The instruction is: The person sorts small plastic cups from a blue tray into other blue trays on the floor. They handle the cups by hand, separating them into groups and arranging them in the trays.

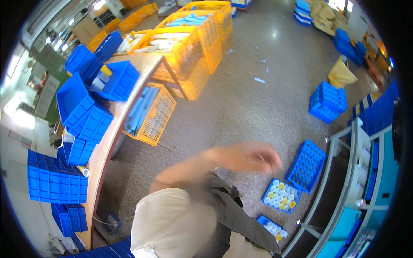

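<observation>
My left hand (254,158) is held out in front of me over the floor, its forearm coming out of a cream sleeve. Motion smears the fingers; they look partly bent, and nothing in them can be made out. In the picture it is nearest to a blue crate with many round holes (306,165) and a blue tray of white and yellow cylindrical pieces (282,196), both on the floor to the right and apart from the hand. A smaller blue tray of similar pieces (272,228) lies nearer to me. My right hand does not show.
A long table (98,172) on the left bears stacked blue bins (56,178). Beyond it stand yellow crates (183,56) with white and blue tubes. At right are a shelving rack (344,172), stacked blue crates (328,102) and a yellow sack (342,74). Scraps (259,80) litter the floor.
</observation>
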{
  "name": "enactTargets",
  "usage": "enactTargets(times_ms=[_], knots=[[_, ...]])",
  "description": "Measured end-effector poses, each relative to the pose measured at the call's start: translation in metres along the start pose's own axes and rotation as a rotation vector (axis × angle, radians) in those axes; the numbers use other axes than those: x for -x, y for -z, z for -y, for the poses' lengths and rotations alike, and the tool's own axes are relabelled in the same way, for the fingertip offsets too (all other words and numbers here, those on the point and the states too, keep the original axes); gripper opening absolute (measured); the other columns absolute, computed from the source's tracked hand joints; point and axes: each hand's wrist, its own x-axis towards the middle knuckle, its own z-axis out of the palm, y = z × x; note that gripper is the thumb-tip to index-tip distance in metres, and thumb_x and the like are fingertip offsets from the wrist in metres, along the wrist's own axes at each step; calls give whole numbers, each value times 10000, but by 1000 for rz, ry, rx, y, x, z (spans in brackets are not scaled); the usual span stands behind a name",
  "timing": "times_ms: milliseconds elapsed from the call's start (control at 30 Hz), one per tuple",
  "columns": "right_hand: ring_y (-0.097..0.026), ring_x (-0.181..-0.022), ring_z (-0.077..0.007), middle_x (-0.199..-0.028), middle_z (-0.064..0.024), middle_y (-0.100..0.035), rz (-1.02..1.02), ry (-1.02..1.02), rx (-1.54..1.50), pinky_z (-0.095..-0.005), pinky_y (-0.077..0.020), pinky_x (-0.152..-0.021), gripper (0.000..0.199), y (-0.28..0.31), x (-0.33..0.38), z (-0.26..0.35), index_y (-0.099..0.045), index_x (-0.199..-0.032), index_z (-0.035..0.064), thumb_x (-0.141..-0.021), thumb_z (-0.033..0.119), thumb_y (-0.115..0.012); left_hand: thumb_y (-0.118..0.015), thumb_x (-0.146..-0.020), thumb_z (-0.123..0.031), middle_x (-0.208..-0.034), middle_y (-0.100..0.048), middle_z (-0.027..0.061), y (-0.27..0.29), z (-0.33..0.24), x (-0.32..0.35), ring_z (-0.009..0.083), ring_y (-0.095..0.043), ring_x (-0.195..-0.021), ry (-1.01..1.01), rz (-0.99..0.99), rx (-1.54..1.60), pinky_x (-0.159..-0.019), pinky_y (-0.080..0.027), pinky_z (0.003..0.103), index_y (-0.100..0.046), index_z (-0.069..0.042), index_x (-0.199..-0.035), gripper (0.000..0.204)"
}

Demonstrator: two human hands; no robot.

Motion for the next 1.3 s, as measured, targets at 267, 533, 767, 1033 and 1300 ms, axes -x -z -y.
enactTargets(times_ms=[267, 533, 767, 1033, 1300], knots=[[-679, -849, -338, -976, -232, -707, -61, 77, 145, -465, -532, -728, 405, -88, -15, 181, -714, -1067, 11, -917, 377, -628, -735, -877, -442, -1166, -711, 224, 383, 72, 430, 380, -665, -1095, 872, -1540, -1568, -954, -519, 446, -696, 5, -1202, 554], [-682, -988, -410, -1084, -271, -704, -86, 285, 425, -523, -529, -840, 461, -257, -3, 358, -708, -1101, 14, -917, 425, -609, -640, -958, -485, -1209, -675, 178, 567, 25, 777, 309, -641, -1109, 1026, -1259, -2156, -958, -478, 482, -586, -37, -1344, 594], [-657, -1062, -406, -1166, -211, -678, -127, 856, 119, -513, -512, -922, 364, -331, 74, 486, -643, -1187, 66, -955, 335, -565, -672, -890, -482, -790, -677, 160, 513, 15, 742, 379, -662, -652, 1292, -1239, -2184, -547, -499, 511, -676, -33, -1037, 472], [-698, -1013, -421, -1047, -215, -737, -42, 80, 405, -505, -552, -884, 369, -301, 78, 313, -782, -966, 55, -871, 367, -610, -706, -858, -465, -698, -647, 162, 460, -110, 515, 399, -627, -564, 697, -1101, -2647, -500, -457, 511, -647, -2, -958, 477], [-685, -1053, -418, -1087, -244, -714, -498, -136, -118, -492, -550, -919, 393, -300, 93, 106, -754, -1023, 56, -875, 374, -577, -746, -875, -462, -1127, -616, 212, 243, -145, 222, 377, -634, -919, 665, -480, -2060, -799, -495, 456, -557, -2, -1256, 627]])
